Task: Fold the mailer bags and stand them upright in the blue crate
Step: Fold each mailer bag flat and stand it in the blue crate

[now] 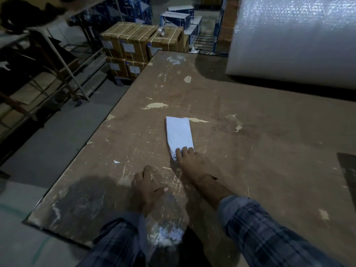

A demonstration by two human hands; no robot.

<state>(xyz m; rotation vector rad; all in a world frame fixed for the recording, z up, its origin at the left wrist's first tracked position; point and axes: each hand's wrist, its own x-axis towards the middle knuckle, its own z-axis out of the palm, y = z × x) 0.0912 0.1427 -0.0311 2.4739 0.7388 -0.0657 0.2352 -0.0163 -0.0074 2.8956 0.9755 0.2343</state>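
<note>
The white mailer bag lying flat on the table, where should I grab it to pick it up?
Probably its near end. The mailer bag lies flat on the table, so no edge stands up to pinch. The right hand already rests fingers there; drag it toward you, then pinch that narrow end from your side.

white mailer bag point(179, 134), folded, flat on table, near end under fingertips

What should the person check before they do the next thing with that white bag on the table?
1. Mailer bag lies flat on the table: ok.
2. Right hand presses its near end with straight fingers: ok.
3. Left hand free, resting flat on the table: ok.
4. Bag fully folded: cannot tell.
5. Blue crate in sight: not ok, none shows.
6. Bubble wrap roll well away from the bag: ok.
</note>
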